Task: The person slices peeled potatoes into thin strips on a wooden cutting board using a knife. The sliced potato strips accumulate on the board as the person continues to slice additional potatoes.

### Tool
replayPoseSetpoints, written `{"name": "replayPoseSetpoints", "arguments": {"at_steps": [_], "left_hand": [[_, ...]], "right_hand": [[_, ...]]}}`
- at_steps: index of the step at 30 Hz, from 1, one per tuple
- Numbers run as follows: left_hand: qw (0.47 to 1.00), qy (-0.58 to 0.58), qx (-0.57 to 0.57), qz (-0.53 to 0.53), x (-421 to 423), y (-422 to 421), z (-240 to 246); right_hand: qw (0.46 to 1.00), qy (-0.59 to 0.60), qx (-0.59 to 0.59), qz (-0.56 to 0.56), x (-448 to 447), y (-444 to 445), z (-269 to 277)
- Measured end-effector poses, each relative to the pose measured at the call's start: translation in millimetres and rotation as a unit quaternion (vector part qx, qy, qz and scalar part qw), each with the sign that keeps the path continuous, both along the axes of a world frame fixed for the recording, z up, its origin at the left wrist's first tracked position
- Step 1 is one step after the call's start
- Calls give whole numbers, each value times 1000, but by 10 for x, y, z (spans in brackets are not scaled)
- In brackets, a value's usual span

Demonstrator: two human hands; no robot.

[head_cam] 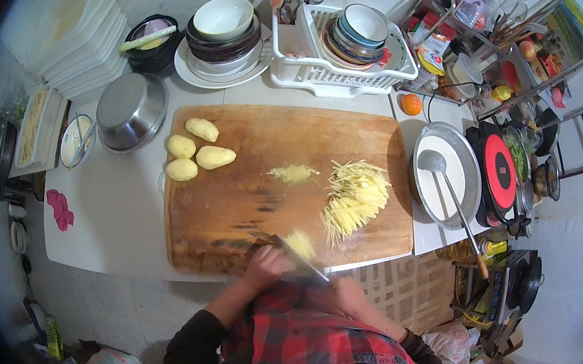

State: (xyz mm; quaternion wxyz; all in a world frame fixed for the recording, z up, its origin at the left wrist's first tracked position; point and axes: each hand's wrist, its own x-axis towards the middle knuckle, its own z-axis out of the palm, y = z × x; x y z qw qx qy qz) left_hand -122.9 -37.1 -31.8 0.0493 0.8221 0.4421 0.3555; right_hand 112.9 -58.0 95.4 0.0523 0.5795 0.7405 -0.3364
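A wooden cutting board (271, 195) lies before me. At its near edge my right hand (344, 293), somewhat blurred, is closed on the handle end of a kitchen knife (302, 260). The blade slants up to the left, beside my left hand (266, 266), whose fingers are curled down at the board; what lies under them is hidden. Right of the blade is a small heap of cut potato shreds (299, 243). A larger pile of potato shreds (356, 198) covers the board's right part, with fine bits (293, 173) near the middle. Several peeled potatoes (215, 156) sit at the upper left.
An upturned steel bowl (131, 111) stands left of the board's far corner. Stacked bowls (222, 21) and a white dish rack (344, 80) line the back. To the right are an orange (411, 104), a metal basin with white contents and a ladle (447, 179), and a red-lidded appliance (500, 171).
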Motion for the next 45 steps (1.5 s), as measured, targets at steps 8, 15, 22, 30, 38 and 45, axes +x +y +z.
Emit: {"name": "replayPoseSetpoints", "arguments": {"at_steps": [8,15,22,30,38,45], "left_hand": [[997,-58,-43,-3,888,783,-90],[938,-181,-268,127,825,1152,588],[909,9,-291,-298,1172,1340,1681],[845,80,-461,-260,1569,1548,1484],[805,-144,-560,-133,1354,1896,1107],[894,-79,-412,157,993,1149,831]], "right_hand": [[985,-86,149,-27,590,601,127],[943,-137,299,48,1280,891,449],[912,-118,382,97,1724,1338,599],[865,-92,456,187,1874,1529,572],[917,-45,376,122,2120,1255,816],[970,-10,180,-163,2272,790,608]]}}
